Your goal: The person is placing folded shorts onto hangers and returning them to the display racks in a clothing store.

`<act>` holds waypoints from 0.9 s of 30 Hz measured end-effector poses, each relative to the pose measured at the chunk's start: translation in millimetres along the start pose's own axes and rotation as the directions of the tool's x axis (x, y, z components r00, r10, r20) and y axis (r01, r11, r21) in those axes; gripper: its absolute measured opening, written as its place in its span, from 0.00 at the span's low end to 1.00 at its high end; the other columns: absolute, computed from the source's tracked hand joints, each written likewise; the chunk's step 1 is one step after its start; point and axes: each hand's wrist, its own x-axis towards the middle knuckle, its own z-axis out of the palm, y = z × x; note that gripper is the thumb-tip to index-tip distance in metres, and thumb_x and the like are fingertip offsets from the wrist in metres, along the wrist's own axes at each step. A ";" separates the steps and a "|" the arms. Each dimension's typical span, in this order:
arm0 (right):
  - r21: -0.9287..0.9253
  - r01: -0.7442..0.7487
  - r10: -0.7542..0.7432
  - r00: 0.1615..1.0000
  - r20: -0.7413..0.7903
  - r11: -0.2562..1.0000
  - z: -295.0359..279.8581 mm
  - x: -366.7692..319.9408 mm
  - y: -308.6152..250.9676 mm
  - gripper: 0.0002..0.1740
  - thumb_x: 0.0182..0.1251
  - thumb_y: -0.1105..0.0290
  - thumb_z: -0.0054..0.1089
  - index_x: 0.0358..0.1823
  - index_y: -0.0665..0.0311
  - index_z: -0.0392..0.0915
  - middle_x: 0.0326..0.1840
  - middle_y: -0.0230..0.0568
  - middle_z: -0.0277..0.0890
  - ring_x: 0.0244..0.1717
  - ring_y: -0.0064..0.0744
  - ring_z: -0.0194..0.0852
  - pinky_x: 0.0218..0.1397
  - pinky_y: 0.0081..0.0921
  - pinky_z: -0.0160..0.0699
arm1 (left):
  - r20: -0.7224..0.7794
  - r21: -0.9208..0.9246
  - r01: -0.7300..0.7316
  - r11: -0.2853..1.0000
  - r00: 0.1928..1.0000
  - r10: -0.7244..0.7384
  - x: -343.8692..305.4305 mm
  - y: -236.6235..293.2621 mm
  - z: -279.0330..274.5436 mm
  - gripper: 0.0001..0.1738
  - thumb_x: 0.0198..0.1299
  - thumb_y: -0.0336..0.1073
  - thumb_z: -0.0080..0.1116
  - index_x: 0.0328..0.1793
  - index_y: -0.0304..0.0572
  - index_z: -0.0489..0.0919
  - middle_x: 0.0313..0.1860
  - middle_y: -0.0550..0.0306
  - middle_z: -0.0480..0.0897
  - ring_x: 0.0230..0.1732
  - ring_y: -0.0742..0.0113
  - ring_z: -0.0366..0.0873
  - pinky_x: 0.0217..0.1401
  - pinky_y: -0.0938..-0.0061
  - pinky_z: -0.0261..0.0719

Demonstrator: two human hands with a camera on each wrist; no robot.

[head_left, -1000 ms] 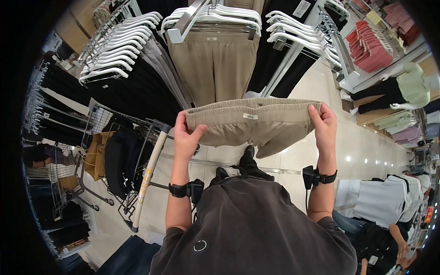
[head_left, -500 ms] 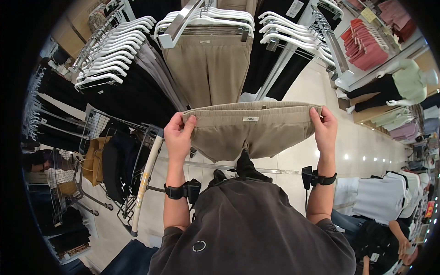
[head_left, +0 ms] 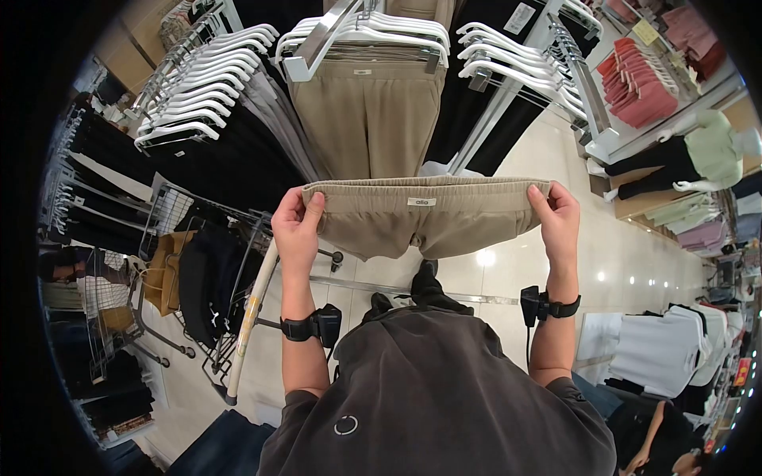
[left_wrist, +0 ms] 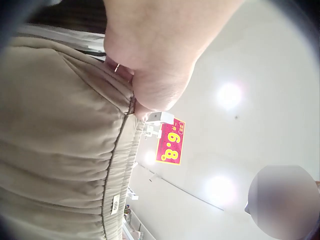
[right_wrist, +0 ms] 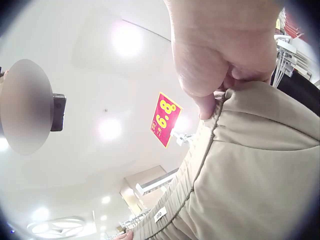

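A pair of khaki pants (head_left: 429, 226) with a gathered elastic waistband and a small white label is stretched between both hands in the head view. The left hand (head_left: 297, 234) pinches the waistband's left end, thumb on the near side and fingers behind the cloth. At the opposite end the right hand (head_left: 558, 222) pinches the band in the same way. In the left wrist view the pants (left_wrist: 60, 145) hang below that hand, and the label shows on the band. The right wrist view shows the thumb over the band of the pants (right_wrist: 255, 165).
Similar khaki pants (head_left: 369, 119) hang on a rack straight ahead, with white hangers (head_left: 190, 95) of black pants to its left. A shopping cart (head_left: 254, 317) holding dark clothes and a brown bag (head_left: 163, 274) stands at left. A mannequin (head_left: 706, 151) is far right; another person (head_left: 659, 436) is lower right.
The left hand has moved left, pulling the waistband wider and straighter. The band's opening has narrowed from a visible gap to nearly closed. The right hand stays in about the same place.
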 end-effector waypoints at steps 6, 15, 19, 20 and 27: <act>-0.021 -0.006 0.005 1.000 -0.014 1.000 -0.9 -0.3 -1.6 0.13 0.68 0.65 0.64 0.32 0.68 0.79 0.24 0.21 0.71 0.25 0.09 0.59 0.27 0.13 0.57 | 0.033 0.001 0.018 1.000 0.999 -0.018 -3.1 1.4 -0.2 0.09 0.65 0.33 0.63 0.44 0.33 0.80 0.34 0.66 0.82 0.34 0.84 0.74 0.38 0.87 0.70; -0.020 -0.043 0.042 0.999 -0.034 0.999 -3.8 -3.3 3.3 0.14 0.70 0.65 0.61 0.31 0.69 0.79 0.24 0.22 0.71 0.26 0.10 0.59 0.29 0.14 0.58 | 0.059 0.007 0.005 1.000 0.998 -0.005 -1.9 -0.6 0.9 0.09 0.65 0.33 0.63 0.43 0.34 0.79 0.33 0.66 0.82 0.34 0.84 0.74 0.38 0.87 0.71; -0.033 -0.041 0.040 0.998 -0.046 0.999 -1.5 -4.7 -3.6 0.14 0.70 0.65 0.61 0.31 0.69 0.79 0.24 0.22 0.71 0.26 0.10 0.59 0.29 0.14 0.58 | 0.075 -0.027 0.037 0.999 0.997 -0.035 -2.0 0.0 -1.6 0.08 0.64 0.32 0.63 0.43 0.33 0.79 0.33 0.65 0.82 0.34 0.84 0.75 0.38 0.87 0.71; -0.039 -0.037 0.035 0.998 -0.049 0.999 -1.4 -4.9 -2.8 0.14 0.70 0.65 0.61 0.31 0.69 0.79 0.24 0.21 0.70 0.26 0.10 0.58 0.28 0.14 0.57 | 0.072 -0.037 0.050 0.998 0.996 -0.047 -3.0 2.5 -0.3 0.08 0.64 0.32 0.63 0.43 0.33 0.80 0.33 0.65 0.83 0.34 0.84 0.75 0.38 0.87 0.71; -0.045 -0.037 0.035 0.998 -0.048 0.998 -5.9 0.0 8.8 0.14 0.69 0.66 0.63 0.27 0.67 0.76 0.22 0.19 0.65 0.25 0.10 0.52 0.27 0.15 0.50 | 0.132 -0.050 0.121 0.991 0.985 -0.114 -5.0 12.6 -2.2 0.08 0.65 0.31 0.62 0.44 0.32 0.81 0.33 0.65 0.83 0.33 0.84 0.76 0.37 0.87 0.72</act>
